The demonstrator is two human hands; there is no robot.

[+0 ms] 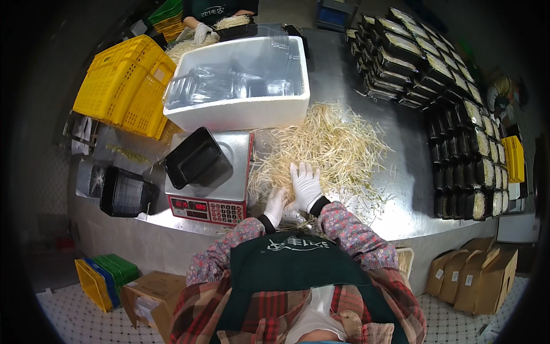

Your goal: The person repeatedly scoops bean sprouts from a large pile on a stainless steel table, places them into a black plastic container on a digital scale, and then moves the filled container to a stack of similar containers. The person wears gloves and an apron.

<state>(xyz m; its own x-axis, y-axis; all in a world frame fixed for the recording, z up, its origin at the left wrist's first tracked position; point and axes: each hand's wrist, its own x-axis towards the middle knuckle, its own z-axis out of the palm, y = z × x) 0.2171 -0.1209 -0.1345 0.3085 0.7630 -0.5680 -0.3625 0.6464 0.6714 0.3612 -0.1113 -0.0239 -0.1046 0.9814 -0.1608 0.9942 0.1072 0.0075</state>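
Note:
A loose heap of pale bean sprouts [329, 146] lies on the metal table in front of me. My gloved right hand [306, 186] rests on the heap's near side, palm down with fingers spread. Close beside it, my gloved left hand [275, 206] is at the heap's near left edge, seen side-on with its fingers stretched forward and partly overlapped. Neither hand shows anything gripped. Left of the heap stands a digital scale [234, 172] with a red frame. A black plastic tray [195, 157] sits tilted on its plate, and I see no sprouts in it.
A white foam box [240, 112] of clear plastic lids stands behind the scale. Nested black trays [129, 192] lie left of it, below yellow crates [123, 80]. Filled black trays [458, 137] are stacked high at right. Across the table, another person's gloved hand [201, 33] touches sprouts.

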